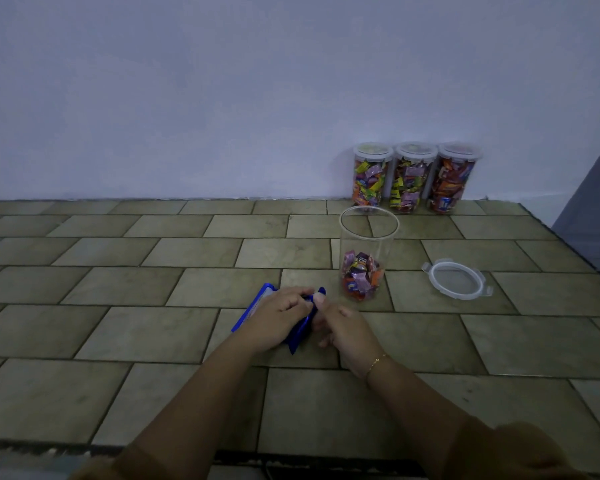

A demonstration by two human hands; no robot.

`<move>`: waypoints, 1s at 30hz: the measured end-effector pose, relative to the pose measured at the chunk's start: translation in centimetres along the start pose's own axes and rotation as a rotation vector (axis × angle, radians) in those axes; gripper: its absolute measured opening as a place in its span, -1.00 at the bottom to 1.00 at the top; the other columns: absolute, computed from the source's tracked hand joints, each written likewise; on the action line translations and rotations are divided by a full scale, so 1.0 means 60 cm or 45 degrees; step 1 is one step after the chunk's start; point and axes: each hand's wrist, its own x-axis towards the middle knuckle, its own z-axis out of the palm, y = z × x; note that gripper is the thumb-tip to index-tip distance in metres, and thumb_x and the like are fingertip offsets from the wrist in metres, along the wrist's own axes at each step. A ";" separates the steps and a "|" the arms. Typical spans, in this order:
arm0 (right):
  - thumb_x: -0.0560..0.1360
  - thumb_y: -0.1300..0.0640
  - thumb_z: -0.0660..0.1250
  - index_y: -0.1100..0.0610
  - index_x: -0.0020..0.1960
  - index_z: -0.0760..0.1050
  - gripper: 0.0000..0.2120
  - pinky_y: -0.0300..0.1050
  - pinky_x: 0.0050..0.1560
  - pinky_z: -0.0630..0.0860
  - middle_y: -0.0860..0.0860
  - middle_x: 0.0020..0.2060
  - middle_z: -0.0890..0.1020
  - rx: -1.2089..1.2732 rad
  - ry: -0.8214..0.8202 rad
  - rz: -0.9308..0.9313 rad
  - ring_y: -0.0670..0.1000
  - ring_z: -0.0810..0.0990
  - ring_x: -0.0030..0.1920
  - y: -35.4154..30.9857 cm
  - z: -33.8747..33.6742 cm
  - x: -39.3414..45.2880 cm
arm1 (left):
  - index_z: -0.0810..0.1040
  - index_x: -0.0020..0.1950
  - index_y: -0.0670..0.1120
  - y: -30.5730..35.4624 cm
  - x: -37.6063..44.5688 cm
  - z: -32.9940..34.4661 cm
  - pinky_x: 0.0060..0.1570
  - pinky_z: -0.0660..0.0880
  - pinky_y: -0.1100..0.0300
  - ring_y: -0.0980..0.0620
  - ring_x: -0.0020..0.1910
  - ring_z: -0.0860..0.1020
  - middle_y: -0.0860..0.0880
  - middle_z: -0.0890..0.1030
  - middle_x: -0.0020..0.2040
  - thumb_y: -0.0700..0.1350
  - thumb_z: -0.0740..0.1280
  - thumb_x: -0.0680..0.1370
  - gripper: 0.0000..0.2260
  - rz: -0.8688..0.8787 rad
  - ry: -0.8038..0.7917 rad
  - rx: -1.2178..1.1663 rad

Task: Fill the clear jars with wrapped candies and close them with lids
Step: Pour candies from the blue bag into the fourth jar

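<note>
My left hand (pixel 278 315) and right hand (pixel 343 329) pinched the blue candy bag (pixel 253 308); the open jar (pixel 366 258) stood just beyond.

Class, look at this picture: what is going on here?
A person's left hand and right hand grip a blue candy packet on the tiled surface. Beside it stands an open clear jar, partly filled with wrapped candies; its lid lies alongside. Three filled, lidded jars stand at the wall.
</note>
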 end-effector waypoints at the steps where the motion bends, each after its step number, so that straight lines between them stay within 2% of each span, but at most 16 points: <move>1: 0.53 -0.12 0.25 0.08 -0.22 0.55 -0.69 -0.13 -0.26 0.49 0.00 -0.29 0.57 -0.005 0.007 0.004 0.00 0.54 -0.23 -0.001 0.001 0.000 | 0.61 -0.08 0.05 0.000 -0.002 0.000 0.32 0.38 0.03 0.22 0.24 0.44 0.21 0.46 0.30 0.03 0.22 0.58 -0.81 0.009 -0.014 0.010; 5: 0.55 -0.04 0.26 0.11 -0.20 0.54 -0.74 -0.22 -0.33 0.48 0.01 -0.32 0.54 -0.063 -0.036 -0.020 -0.05 0.50 -0.29 0.001 -0.002 0.002 | 0.61 -0.08 -0.05 0.005 -0.007 -0.003 0.34 0.32 0.13 0.26 0.26 0.39 0.17 0.43 0.34 -0.02 0.23 0.59 -0.80 0.015 -0.050 0.131; 9: 0.58 0.07 0.21 0.12 -0.23 0.50 -0.75 -0.19 -0.32 0.49 0.08 -0.29 0.57 -0.093 -0.025 -0.017 -0.02 0.50 -0.32 0.006 -0.001 0.007 | 0.58 -0.16 0.03 0.002 -0.007 -0.001 0.37 0.29 0.11 0.25 0.26 0.39 0.18 0.46 0.30 -0.06 0.23 0.59 -0.82 0.050 0.015 0.190; 13: 0.58 0.18 0.20 0.12 -0.27 0.46 -0.75 -0.16 -0.23 0.54 0.05 -0.30 0.59 -0.112 -0.008 -0.041 -0.04 0.55 -0.31 0.013 0.002 0.006 | 0.51 -0.23 0.07 0.004 -0.009 0.004 0.30 0.28 0.22 0.25 0.23 0.39 0.15 0.45 0.31 -0.10 0.21 0.60 -0.77 0.042 0.020 0.193; 17: 0.54 0.23 0.22 0.10 -0.25 0.49 -0.80 -0.19 -0.22 0.50 0.03 -0.31 0.58 -0.153 0.005 -0.079 -0.04 0.54 -0.28 0.013 0.003 0.000 | 0.57 -0.18 -0.06 0.002 -0.007 0.005 0.33 0.31 0.16 0.26 0.24 0.40 0.14 0.45 0.34 -0.11 0.20 0.59 -0.79 0.033 0.005 0.224; 21: 0.53 0.23 0.22 0.09 -0.18 0.51 -0.84 -0.20 -0.22 0.47 0.02 -0.28 0.58 -0.231 -0.009 -0.076 -0.05 0.52 -0.26 0.012 0.003 0.000 | 0.53 -0.21 0.01 0.008 -0.007 0.006 0.35 0.30 0.15 0.26 0.26 0.38 0.13 0.43 0.37 -0.12 0.19 0.60 -0.78 0.043 -0.023 0.244; 23: 0.53 0.24 0.22 0.08 -0.20 0.49 -0.83 -0.26 -0.25 0.45 0.01 -0.30 0.56 -0.251 -0.009 -0.085 -0.07 0.50 -0.28 0.011 0.003 -0.001 | 0.54 -0.20 -0.01 0.008 -0.005 0.007 0.33 0.28 0.24 0.28 0.26 0.36 0.13 0.41 0.38 -0.12 0.19 0.60 -0.79 0.040 -0.037 0.263; 25: 0.53 0.25 0.21 0.09 -0.21 0.47 -0.83 -0.34 -0.31 0.41 -0.01 -0.33 0.53 -0.294 -0.004 -0.105 -0.09 0.47 -0.30 0.010 0.003 -0.003 | 0.55 -0.18 -0.04 0.005 -0.003 0.006 0.19 0.24 0.42 0.33 0.23 0.35 0.15 0.41 0.38 -0.11 0.19 0.60 -0.79 0.027 -0.052 0.258; 26: 0.53 0.25 0.21 0.11 -0.21 0.47 -0.84 -0.40 -0.35 0.39 -0.02 -0.33 0.52 -0.314 -0.001 -0.114 -0.11 0.45 -0.31 0.010 0.003 -0.003 | 0.55 -0.18 -0.06 0.006 -0.003 0.005 0.15 0.21 0.45 0.34 0.22 0.34 0.15 0.40 0.39 -0.11 0.20 0.60 -0.79 0.018 -0.066 0.245; 30: 0.53 0.24 0.21 0.11 -0.19 0.45 -0.85 -0.42 -0.39 0.34 -0.03 -0.32 0.49 -0.369 0.000 -0.107 -0.14 0.43 -0.32 0.005 0.001 -0.006 | 0.58 -0.09 -0.08 0.011 -0.003 0.003 0.28 0.31 0.25 0.27 0.23 0.39 0.13 0.42 0.38 -0.11 0.19 0.60 -0.81 -0.041 -0.107 0.174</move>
